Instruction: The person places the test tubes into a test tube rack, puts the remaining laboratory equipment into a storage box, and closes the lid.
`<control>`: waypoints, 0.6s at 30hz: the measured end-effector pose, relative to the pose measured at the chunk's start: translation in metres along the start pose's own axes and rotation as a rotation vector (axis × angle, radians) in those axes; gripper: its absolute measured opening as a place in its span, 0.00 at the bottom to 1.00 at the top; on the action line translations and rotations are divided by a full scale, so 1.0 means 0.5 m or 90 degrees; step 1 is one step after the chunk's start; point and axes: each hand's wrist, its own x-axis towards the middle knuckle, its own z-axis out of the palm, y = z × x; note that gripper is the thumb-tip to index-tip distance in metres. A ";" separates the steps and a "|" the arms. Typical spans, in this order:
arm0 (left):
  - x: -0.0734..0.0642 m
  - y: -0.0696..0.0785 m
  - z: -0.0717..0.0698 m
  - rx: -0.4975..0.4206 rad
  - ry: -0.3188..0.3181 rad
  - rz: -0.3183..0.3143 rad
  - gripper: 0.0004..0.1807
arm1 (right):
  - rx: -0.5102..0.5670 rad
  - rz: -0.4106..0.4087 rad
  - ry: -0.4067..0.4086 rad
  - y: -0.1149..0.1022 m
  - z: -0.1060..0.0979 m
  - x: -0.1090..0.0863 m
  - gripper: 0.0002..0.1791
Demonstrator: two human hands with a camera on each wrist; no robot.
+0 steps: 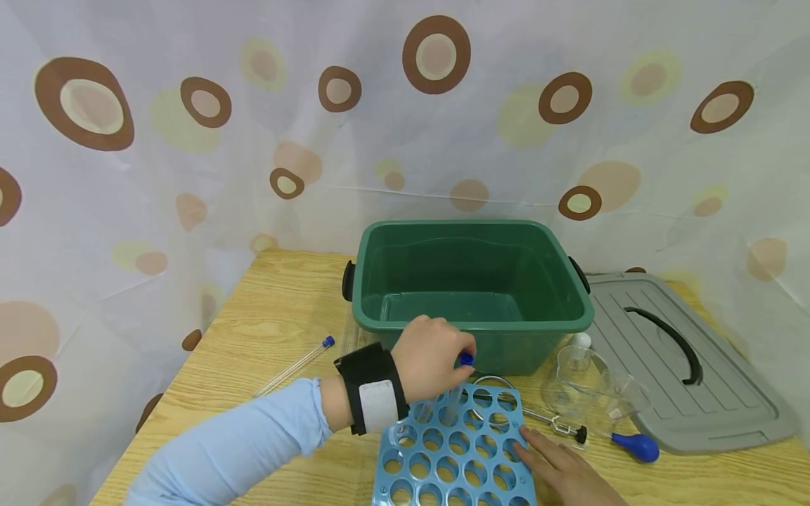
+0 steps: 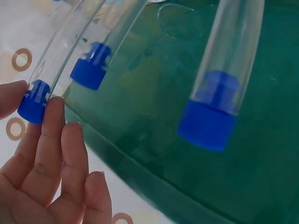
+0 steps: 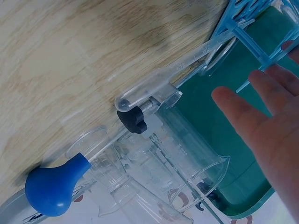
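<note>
My left hand (image 1: 430, 355) is above the far end of a light-blue tube rack (image 1: 465, 458) with round holes. Thumb and fingers pinch the blue cap (image 2: 32, 103) of a clear test tube, seen in the left wrist view. In the head view, that cap (image 1: 466, 359) shows by the fingertips, and the tube drops toward a far hole of the rack. Two more blue-capped tubes (image 2: 88, 72) appear beside it in the left wrist view. My right hand (image 1: 563, 471) rests its extended fingers against the rack's right side.
Behind the rack stands a green bin (image 1: 473, 326). A grey lid (image 1: 616, 330) lies right. Clear beakers (image 1: 569, 393), a blue-bulbed dropper (image 1: 639, 447), a plastic pipette (image 3: 145, 91) and a metal ring with clamp (image 1: 538, 416) lie nearby. Left lies a slim blue-capped tube (image 1: 294, 367).
</note>
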 end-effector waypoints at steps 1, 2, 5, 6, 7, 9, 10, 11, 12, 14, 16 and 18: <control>0.000 0.000 0.002 0.008 -0.005 0.000 0.08 | 0.000 0.002 -0.002 0.000 0.000 0.000 0.44; 0.000 0.000 0.004 0.016 -0.009 0.001 0.07 | 0.001 0.003 -0.004 0.000 0.000 -0.001 0.44; -0.001 -0.001 0.010 0.033 -0.014 0.008 0.08 | 0.000 0.002 -0.007 0.001 0.000 -0.001 0.44; -0.001 -0.002 0.011 0.034 -0.013 0.010 0.08 | 0.000 0.001 -0.007 0.001 0.000 -0.001 0.43; -0.002 -0.003 0.013 0.035 -0.013 0.010 0.08 | 0.000 -0.001 -0.006 0.001 0.001 0.000 0.43; -0.002 -0.004 0.015 0.034 -0.012 0.010 0.08 | 0.000 -0.004 -0.004 0.002 0.001 0.000 0.43; -0.002 -0.004 0.016 0.034 -0.012 0.009 0.08 | -0.001 -0.006 -0.003 0.002 0.001 0.000 0.43; -0.002 -0.004 0.016 0.035 -0.013 0.008 0.08 | 0.000 -0.007 -0.001 0.002 0.002 0.000 0.43; -0.002 -0.003 0.017 0.038 -0.015 0.007 0.07 | 0.001 -0.009 0.000 0.003 0.002 0.000 0.43; -0.001 -0.002 0.019 0.043 -0.019 0.006 0.07 | 0.003 -0.010 0.001 0.003 0.002 0.001 0.43; 0.000 -0.001 0.020 0.049 -0.024 0.007 0.07 | 0.006 -0.011 0.001 0.004 0.002 0.001 0.43; 0.001 0.000 0.022 0.052 -0.029 0.006 0.07 | 0.012 -0.011 -0.001 0.004 0.002 0.001 0.43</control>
